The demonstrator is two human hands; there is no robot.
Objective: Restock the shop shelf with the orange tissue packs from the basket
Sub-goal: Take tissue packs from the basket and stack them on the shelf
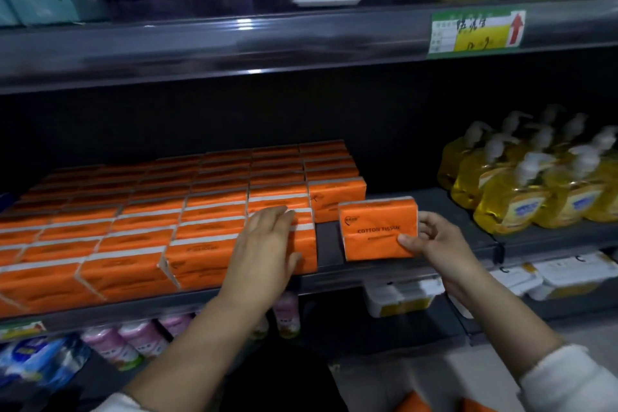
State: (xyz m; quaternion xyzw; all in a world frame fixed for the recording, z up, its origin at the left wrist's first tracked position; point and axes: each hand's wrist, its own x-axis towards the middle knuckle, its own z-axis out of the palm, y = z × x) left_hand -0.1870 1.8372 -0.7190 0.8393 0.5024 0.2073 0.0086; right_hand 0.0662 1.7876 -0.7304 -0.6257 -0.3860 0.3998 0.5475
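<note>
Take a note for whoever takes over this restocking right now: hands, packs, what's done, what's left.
Left hand: open, resting on the front right pack of the rows.
Right hand: grips one pack upright at the shelf front, in the gap right of the rows.
Done: rows fill the shelf's left part.
Left: seat this pack, then fill the bare stretch toward the soap bottles with the spare packs at the bottom edge; basket not in view.
</note>
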